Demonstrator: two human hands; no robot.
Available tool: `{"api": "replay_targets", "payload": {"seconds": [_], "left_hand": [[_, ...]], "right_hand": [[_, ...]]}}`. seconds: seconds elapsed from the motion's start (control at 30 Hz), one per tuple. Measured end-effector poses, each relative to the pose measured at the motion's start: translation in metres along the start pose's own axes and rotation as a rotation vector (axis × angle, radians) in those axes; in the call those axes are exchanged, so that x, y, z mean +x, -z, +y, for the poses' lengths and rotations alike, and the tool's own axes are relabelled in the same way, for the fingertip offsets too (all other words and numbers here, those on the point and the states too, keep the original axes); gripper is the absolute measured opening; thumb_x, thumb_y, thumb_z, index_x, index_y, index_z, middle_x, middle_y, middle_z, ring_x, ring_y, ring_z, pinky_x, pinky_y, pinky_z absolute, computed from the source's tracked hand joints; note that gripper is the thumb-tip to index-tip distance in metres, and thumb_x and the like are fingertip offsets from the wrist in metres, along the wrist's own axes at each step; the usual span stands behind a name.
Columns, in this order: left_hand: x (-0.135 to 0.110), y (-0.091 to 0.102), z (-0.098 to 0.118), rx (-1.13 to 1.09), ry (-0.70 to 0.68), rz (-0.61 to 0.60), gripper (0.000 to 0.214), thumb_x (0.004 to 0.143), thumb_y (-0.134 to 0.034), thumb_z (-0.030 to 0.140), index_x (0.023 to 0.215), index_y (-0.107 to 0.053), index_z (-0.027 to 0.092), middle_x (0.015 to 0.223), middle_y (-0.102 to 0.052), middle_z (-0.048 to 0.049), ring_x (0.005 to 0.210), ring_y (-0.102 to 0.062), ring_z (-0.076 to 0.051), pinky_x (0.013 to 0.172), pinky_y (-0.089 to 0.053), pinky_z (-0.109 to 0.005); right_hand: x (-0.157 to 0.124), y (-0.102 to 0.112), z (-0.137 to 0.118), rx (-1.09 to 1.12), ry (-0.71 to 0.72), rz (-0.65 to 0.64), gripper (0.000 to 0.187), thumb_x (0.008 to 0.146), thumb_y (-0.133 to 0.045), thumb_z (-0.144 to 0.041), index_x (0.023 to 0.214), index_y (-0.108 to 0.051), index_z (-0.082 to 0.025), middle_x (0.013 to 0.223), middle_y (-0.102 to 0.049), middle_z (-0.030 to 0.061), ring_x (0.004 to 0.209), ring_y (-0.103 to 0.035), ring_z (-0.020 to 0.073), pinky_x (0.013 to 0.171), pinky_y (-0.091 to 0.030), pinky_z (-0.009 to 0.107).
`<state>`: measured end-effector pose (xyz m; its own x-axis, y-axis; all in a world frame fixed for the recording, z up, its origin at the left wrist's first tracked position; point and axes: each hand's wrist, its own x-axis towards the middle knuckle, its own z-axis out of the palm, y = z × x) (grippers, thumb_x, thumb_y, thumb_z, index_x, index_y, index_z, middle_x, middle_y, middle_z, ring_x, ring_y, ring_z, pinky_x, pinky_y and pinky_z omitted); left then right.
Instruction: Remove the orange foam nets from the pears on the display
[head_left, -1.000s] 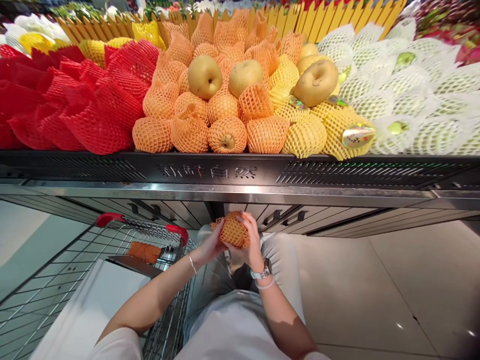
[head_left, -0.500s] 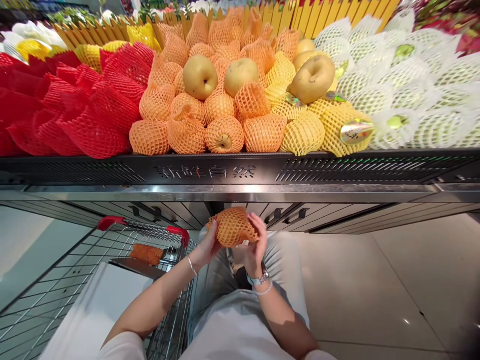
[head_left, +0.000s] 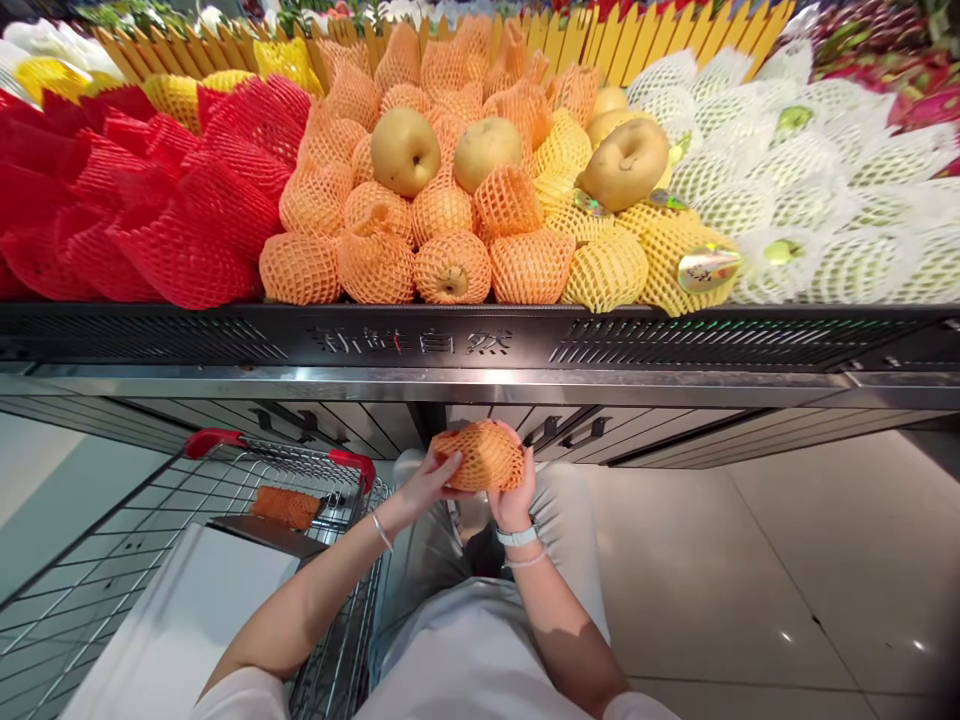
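Observation:
Between my two hands is a round pear (head_left: 486, 455) in an orange foam net, held in front of the display's lower doors. My left hand (head_left: 433, 478) grips the net's gathered end from the left, thumb on top. From the right and below, my right hand (head_left: 517, 490) cups the fruit, its fingers partly hidden behind it. Above them on the stand are rows of netted pears (head_left: 452, 267), with a bare pear (head_left: 406, 151) and another bare pear (head_left: 487, 154) lying on top.
A shopping cart (head_left: 352, 462) stands at my left, with an orange net (head_left: 285, 507) and a white box (head_left: 187, 610) in it. The metal ledge (head_left: 495, 385) runs across in front. Red-netted fruit (head_left: 180, 220) lies left, white-netted fruit (head_left: 795, 190) right.
The netted pear has turned in my hands, so its gathered end now points left instead of right. Both hands have shifted their hold and moved slightly.

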<state>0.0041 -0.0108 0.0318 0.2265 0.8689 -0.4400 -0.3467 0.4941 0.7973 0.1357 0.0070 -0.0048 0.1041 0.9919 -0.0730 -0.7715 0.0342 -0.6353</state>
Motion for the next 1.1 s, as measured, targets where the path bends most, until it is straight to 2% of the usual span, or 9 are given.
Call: {"api": "replay_targets", "payload": {"seconds": [0.07, 0.17, 0.33, 0.4, 0.57, 0.67, 0.77, 1.0, 1.1], "left_hand": [[0.000, 0.000, 0.004, 0.105, -0.077, 0.021, 0.057, 0.070, -0.074, 0.046, 0.116, -0.049, 0.022, 0.122, -0.057, -0.0103, 0.101, -0.062, -0.027, 0.071, -0.059, -0.039], [0.003, 0.003, 0.008, 0.205, -0.181, 0.006, 0.061, 0.075, -0.062, 0.061, 0.118, -0.046, 0.021, 0.114, -0.057, -0.0111, 0.086, -0.064, -0.023, 0.063, -0.057, -0.034], [0.006, 0.005, 0.001, 0.362, -0.543, 0.031, 0.092, 0.059, -0.078, 0.057, 0.132, -0.039, 0.018, 0.125, -0.052, -0.0145, 0.119, -0.049, -0.029, 0.103, -0.041, -0.043], [0.005, 0.001, -0.004, 0.410, -0.509, 0.002, 0.085, 0.058, -0.081, 0.051, 0.127, -0.046, 0.015, 0.128, -0.051, -0.0162, 0.126, -0.044, -0.032, 0.110, -0.032, -0.046], [0.004, -0.009, -0.012, 0.297, -0.364, 0.001, 0.053, 0.066, -0.076, 0.046, 0.104, -0.060, 0.014, 0.116, -0.062, -0.0151, 0.109, -0.058, -0.032, 0.099, -0.043, -0.048], [0.005, -0.009, -0.007, 0.229, -0.389, 0.087, 0.055, 0.062, -0.080, 0.040, 0.105, -0.057, 0.015, 0.115, -0.064, -0.0124, 0.108, -0.060, -0.028, 0.099, -0.045, -0.044], [0.005, -0.006, -0.001, 0.166, -0.349, 0.091, 0.065, 0.056, -0.085, 0.036, 0.109, -0.054, 0.015, 0.114, -0.065, -0.0125, 0.107, -0.061, -0.027, 0.099, -0.045, -0.043], [0.006, -0.003, -0.001, -0.091, -0.226, 0.192, 0.061, 0.058, -0.082, 0.044, 0.107, -0.060, 0.015, 0.116, -0.065, -0.0108, 0.115, -0.058, -0.028, 0.103, -0.043, -0.041], [0.006, -0.003, 0.001, -0.212, -0.120, 0.214, 0.055, 0.066, -0.077, 0.046, 0.109, -0.061, 0.016, 0.118, -0.065, -0.0107, 0.115, -0.058, -0.027, 0.097, -0.048, -0.036]], "right_hand": [[0.003, 0.003, 0.004, 0.169, -0.151, 0.121, 0.047, 0.083, -0.047, -0.058, 0.108, -0.066, -0.022, 0.116, -0.066, 0.0047, 0.113, -0.058, 0.0220, 0.108, -0.035, 0.046], [0.007, 0.008, 0.004, 0.270, -0.281, 0.225, 0.042, 0.084, -0.047, -0.052, 0.101, -0.067, -0.021, 0.112, -0.068, 0.0050, 0.111, -0.059, 0.0225, 0.108, -0.035, 0.049], [0.004, 0.006, -0.004, 0.248, -0.317, 0.162, 0.038, 0.086, -0.045, -0.046, 0.101, -0.069, -0.019, 0.116, -0.067, 0.0067, 0.113, -0.059, 0.0231, 0.108, -0.035, 0.050], [-0.001, -0.002, -0.007, 0.211, -0.302, 0.137, 0.036, 0.088, -0.045, -0.042, 0.104, -0.069, -0.021, 0.118, -0.066, 0.0052, 0.114, -0.059, 0.0213, 0.109, -0.035, 0.048], [-0.013, -0.025, -0.015, 0.199, -0.276, 0.172, 0.035, 0.091, -0.042, -0.042, 0.108, -0.067, -0.025, 0.115, -0.068, 0.0012, 0.110, -0.061, 0.0164, 0.107, -0.040, 0.039], [-0.018, -0.031, -0.016, 0.175, -0.301, 0.149, 0.055, 0.087, -0.039, -0.064, 0.106, -0.068, -0.021, 0.110, -0.069, 0.0054, 0.109, -0.062, 0.0211, 0.103, -0.044, 0.042], [-0.024, -0.034, -0.013, 0.089, -0.277, 0.117, 0.052, 0.084, -0.049, -0.062, 0.109, -0.066, -0.019, 0.115, -0.067, 0.0068, 0.109, -0.061, 0.0216, 0.101, -0.044, 0.041], [-0.030, -0.035, -0.007, -0.129, -0.033, 0.065, 0.053, 0.089, -0.054, -0.043, 0.139, -0.041, -0.028, 0.139, -0.050, 0.0054, 0.118, -0.055, 0.0191, 0.100, -0.044, 0.038], [-0.024, -0.031, -0.007, -0.234, 0.161, 0.062, 0.045, 0.091, -0.048, -0.045, 0.132, -0.049, -0.025, 0.139, -0.049, 0.0067, 0.126, -0.049, 0.0205, 0.107, -0.037, 0.041]]}}
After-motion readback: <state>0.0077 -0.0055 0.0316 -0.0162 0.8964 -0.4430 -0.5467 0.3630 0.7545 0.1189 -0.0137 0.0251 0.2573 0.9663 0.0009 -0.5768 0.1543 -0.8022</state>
